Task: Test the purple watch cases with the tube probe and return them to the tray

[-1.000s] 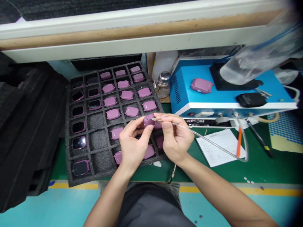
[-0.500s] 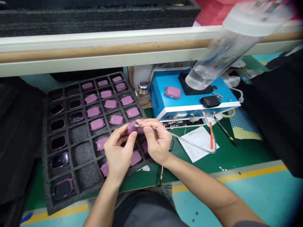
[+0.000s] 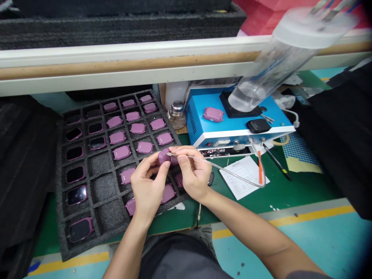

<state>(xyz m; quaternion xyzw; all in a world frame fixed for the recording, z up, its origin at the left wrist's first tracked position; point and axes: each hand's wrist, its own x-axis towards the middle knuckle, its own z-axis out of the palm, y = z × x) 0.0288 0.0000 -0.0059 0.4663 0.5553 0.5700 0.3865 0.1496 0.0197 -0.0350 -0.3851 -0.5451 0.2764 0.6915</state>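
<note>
Above the foam tray's right side, my left hand (image 3: 148, 185) is closed around a purple watch case (image 3: 164, 155), thumb and fingers on its edges. My right hand (image 3: 195, 172) is closed at the other end of the case and pinches a thin clear tube (image 3: 236, 178). The tube's pale tip rests against the face of the case turned toward me; whether it is inside a hole cannot be made out. From there the tube loops right to the front of a blue box (image 3: 200, 97). My fingers hide part of the case.
A black foam tray (image 3: 60, 217) holds rows of purple watch cases, some showing dark screens. On the blue box stand a clear cylinder (image 3: 247, 93) with liquid, a purple case (image 3: 213, 114) and a black case (image 3: 258, 125). Paper (image 3: 242, 176), a pen (image 3: 277, 162) and a glass bottle (image 3: 177, 115) lie around.
The view has shifted slightly, so the tray appears a little further right. Both hands keep the same hold on the case and tube.
</note>
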